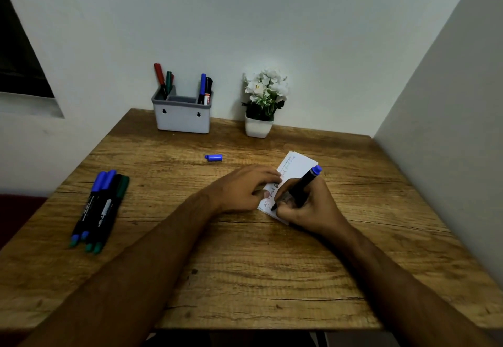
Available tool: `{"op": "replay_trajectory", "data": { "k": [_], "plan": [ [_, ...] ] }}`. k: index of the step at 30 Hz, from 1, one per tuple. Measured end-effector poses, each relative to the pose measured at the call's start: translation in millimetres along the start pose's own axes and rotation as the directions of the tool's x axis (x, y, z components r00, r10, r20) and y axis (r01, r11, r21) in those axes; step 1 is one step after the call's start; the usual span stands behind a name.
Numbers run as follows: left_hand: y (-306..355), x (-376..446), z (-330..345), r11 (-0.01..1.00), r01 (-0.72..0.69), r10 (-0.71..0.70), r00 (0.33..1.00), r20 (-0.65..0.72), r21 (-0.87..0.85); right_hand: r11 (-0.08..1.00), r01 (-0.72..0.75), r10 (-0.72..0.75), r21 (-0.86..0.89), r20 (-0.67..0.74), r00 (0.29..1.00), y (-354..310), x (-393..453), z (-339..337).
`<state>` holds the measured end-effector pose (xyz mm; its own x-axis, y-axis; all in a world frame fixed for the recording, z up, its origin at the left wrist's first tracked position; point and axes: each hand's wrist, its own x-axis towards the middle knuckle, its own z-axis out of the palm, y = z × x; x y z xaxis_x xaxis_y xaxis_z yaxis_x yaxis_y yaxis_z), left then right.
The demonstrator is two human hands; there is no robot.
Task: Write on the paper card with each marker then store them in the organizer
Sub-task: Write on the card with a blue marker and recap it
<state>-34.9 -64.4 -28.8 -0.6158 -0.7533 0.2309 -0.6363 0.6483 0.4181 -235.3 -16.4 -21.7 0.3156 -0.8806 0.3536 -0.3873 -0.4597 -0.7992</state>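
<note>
From overhead, the right hand (307, 207) grips an uncapped blue marker (302, 187), tip on the paper card (295, 165) at centre-right of the table (245, 278). The left hand (242, 187) presses the card flat with relaxed fingers. The organizer (181, 116) stands far left.

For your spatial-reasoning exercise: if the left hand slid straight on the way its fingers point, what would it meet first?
The left hand points right along the paper card; it would probably meet the right hand gripping the marker first.

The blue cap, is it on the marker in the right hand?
No, the blue cap lies alone on the table.
</note>
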Motion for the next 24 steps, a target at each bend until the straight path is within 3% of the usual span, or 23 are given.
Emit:
{"op": "replay_trajectory", "data": {
  "k": [14,24],
  "plan": [
    [2.0,0.0,-2.2,1.000,0.008,-0.008,1.000,0.017,-0.004,0.999,0.024,-0.024,-0.043,-0.008,1.000,2.5,1.2,0.2],
    [2.9,0.1,-1.8,1.000,0.021,-0.021,0.999,0.026,0.005,0.996,-0.054,0.051,-0.075,-0.041,0.998,3.3,2.5,-1.2]
  ]
}}
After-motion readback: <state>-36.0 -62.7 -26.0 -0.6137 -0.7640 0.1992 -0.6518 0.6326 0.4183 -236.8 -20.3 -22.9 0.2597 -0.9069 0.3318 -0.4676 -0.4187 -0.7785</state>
